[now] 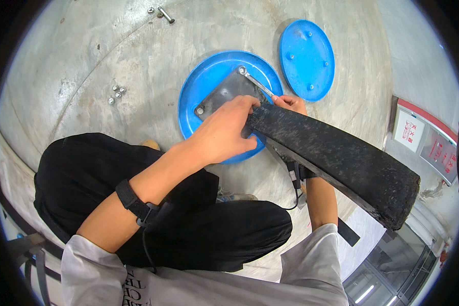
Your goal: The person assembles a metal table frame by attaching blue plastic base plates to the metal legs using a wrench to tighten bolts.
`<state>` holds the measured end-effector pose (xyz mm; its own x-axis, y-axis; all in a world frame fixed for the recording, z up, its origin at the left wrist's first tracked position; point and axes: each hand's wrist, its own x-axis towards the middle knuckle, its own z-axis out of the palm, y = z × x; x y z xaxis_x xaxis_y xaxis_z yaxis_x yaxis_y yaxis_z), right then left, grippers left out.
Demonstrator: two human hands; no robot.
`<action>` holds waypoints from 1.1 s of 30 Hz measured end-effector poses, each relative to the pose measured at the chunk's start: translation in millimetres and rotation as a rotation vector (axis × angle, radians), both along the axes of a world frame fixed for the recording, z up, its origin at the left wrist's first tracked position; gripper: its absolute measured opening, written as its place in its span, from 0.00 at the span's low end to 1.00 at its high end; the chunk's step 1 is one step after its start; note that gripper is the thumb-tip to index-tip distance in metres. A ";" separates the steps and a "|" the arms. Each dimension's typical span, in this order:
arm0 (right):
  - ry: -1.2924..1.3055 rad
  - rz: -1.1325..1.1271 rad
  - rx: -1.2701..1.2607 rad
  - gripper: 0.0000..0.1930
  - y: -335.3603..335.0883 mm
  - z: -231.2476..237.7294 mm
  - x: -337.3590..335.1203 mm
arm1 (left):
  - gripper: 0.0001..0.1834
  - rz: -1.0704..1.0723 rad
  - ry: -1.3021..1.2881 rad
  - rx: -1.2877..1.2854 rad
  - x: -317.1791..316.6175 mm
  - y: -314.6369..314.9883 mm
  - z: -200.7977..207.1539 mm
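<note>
A blue round base (188, 92) lies on the floor in front of me, with a dark square plate (224, 97) on it. From this plate a thick black post (336, 153) leans toward the lower right. My left hand (222, 132) is closed around the post's lower end, thumb apart from the fingers. Beyond the post, my right hand (292, 103) grips a silver wrench (260, 85). The wrench's far end sits at a bolt (241, 70) in the plate's far corner. Another bolt (199, 110) shows at the left corner. The post hides part of my right forearm.
A smaller blue disc (307, 64) with several pegs lies beyond the base to the right. Several small metal fasteners (117, 92) are on the floor at left, and a long bolt (166, 15) lies farther off. A red-edged cabinet (426, 137) stands along the right wall.
</note>
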<state>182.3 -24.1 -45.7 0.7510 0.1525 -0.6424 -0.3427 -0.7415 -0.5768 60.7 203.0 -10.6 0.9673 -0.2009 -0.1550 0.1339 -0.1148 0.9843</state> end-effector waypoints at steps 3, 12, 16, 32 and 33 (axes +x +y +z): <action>0.021 0.014 0.005 0.15 11.4 8.4 -2.9 | 0.30 0.012 -0.019 0.047 -0.1 0.1 3.5; -0.008 -0.011 0.021 0.19 21.1 20.3 -27.9 | 0.32 0.023 -0.065 0.043 1.3 -6.4 9.2; -0.158 0.284 0.145 0.18 45.2 68.3 -35.6 | 0.31 0.037 -0.100 0.044 3.7 -7.9 9.6; 0.311 0.149 0.022 0.18 41.1 55.2 -10.8 | 0.31 0.041 -0.039 0.070 5.8 -9.6 7.6; 0.315 0.154 0.025 0.18 40.5 53.1 -9.0 | 0.32 0.039 -0.041 0.064 6.2 -9.7 7.7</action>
